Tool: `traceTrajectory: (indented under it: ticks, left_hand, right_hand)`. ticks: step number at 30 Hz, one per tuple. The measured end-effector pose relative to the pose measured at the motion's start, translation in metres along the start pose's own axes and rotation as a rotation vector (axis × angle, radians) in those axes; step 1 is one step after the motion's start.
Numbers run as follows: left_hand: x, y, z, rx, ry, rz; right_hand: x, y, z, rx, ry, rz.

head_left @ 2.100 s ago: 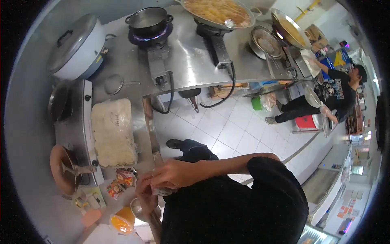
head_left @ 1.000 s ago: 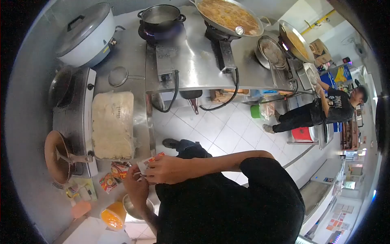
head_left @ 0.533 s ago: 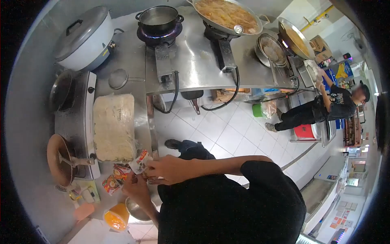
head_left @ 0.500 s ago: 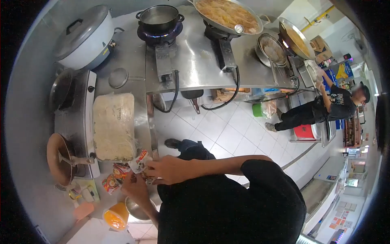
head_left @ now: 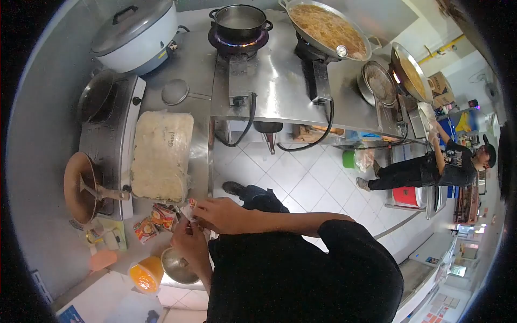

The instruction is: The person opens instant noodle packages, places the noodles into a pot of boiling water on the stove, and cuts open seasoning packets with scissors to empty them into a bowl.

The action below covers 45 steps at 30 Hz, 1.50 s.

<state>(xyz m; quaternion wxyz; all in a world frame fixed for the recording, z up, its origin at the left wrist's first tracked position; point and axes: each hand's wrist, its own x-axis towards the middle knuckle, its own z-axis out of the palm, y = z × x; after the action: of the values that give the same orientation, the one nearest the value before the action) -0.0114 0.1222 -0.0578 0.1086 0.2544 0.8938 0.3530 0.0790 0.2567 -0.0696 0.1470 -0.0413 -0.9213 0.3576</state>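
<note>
My right hand [head_left: 221,214] is closed, its fingers pinching a small red-and-white sachet [head_left: 187,209]. Just below it my left hand [head_left: 189,241] is closed at the sachet's other side; its fingertips are partly hidden. Several printed red sachets [head_left: 163,216] lie on the counter beside my hands. A wrapped pale block with writing on it [head_left: 162,156] rests past them. Close under my left hand stands a metal bowl [head_left: 179,266], next to a container of orange contents [head_left: 145,275].
A brown pan [head_left: 81,185] and a dark pan [head_left: 96,99] sit by the stove at left. A pot [head_left: 240,20] stands over a lit burner, near a large wok of bubbling oil [head_left: 326,27]. A co-worker [head_left: 431,167] stands at right, holding a tray.
The view has shifted, so the counter things appear moved. The sachet now shows less between my fingers, and my hands have drawn closer together.
</note>
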Motion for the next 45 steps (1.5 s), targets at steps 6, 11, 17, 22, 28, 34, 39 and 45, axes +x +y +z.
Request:
traceTrajectory:
  ticks: [6, 11, 17, 22, 28, 34, 39, 45]
  left_hand:
    - [0.008, 0.009, -0.006, 0.159, 0.074, 0.248]
    - [0.018, 0.003, -0.004, 0.109, 0.308, 0.101]
    - [0.026, -0.007, -0.014, -0.080, 0.332, -0.012]
    - [0.025, -0.033, 0.011, -0.907, 0.307, -0.245]
    - [0.016, -0.019, 0.014, -2.221, -0.112, -0.537]
    - [0.010, -0.043, -0.005, -1.931, 0.137, -0.554]
    - [-0.001, -0.062, -0.014, -1.735, 0.267, -0.682]
    - [-0.020, -0.100, -0.007, -1.402, 0.288, -0.618]
  right_hand:
    - [0.017, 0.010, 0.021, -0.127, 0.080, -0.065]
    - [0.034, 0.014, 0.026, -0.056, 0.234, 0.078]
    - [0.046, 0.017, 0.009, 0.131, 0.331, 0.183]
    - [0.061, -0.002, -0.001, 0.427, 0.360, 0.063]
    - [0.039, -0.032, 0.011, 0.796, 0.151, 0.551]
    - [0.045, -0.054, 0.007, 0.138, 0.277, -0.127]
    - [0.049, -0.051, 0.010, -0.016, -0.053, -0.318]
    - [0.044, -0.052, 0.027, 0.004, -0.300, -0.330]
